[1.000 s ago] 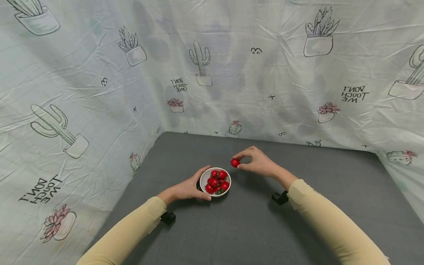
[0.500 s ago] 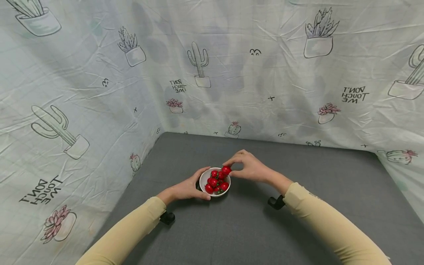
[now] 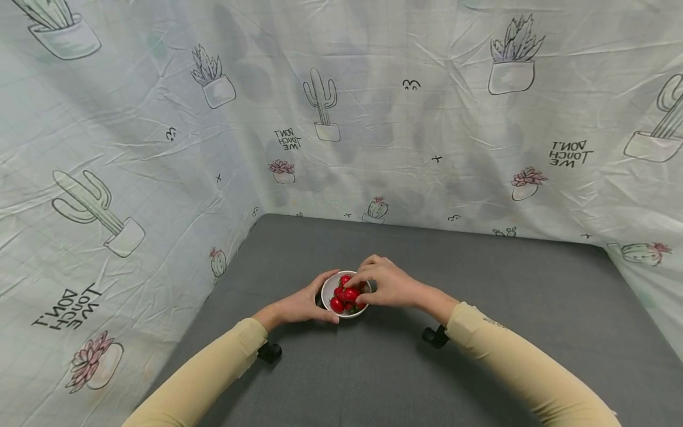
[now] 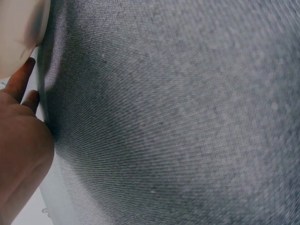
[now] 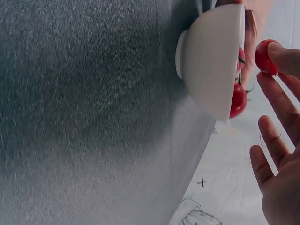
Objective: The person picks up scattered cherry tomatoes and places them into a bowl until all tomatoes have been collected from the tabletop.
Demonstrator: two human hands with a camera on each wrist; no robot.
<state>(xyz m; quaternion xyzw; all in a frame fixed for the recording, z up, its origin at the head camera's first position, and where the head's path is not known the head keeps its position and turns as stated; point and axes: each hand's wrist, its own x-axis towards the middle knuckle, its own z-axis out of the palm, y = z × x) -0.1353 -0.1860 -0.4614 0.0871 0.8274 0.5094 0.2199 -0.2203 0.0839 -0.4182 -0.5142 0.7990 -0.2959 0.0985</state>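
Observation:
A white bowl [image 3: 327,290] holding several red cherry tomatoes [image 3: 337,305] stands on the grey cloth. My left hand [image 3: 299,305] grips its left side, thumb along the near side and fingers round the far side. Over the right part of the bowl, my right hand [image 3: 395,286] pinches one cherry tomato [image 5: 263,57] between thumb and forefinger. In the right wrist view that tomato is above the rim, and the other fingers are spread. The left wrist view catches only the bowl's lower wall [image 4: 21,28] above the left hand [image 4: 23,150].
Grey cloth [image 3: 507,284] covers the table, its far edge meeting a pale curtain [image 3: 373,118] printed with potted cacti. The curtain also runs along the left side. Each forearm carries a black wrist mount [image 3: 436,337] beneath a cream sleeve [image 3: 517,356].
My right hand has carried the cherry tomato leftward and toward me, from beyond the bowl's right rim to over the tomatoes inside. The left hand and bowl have stayed put.

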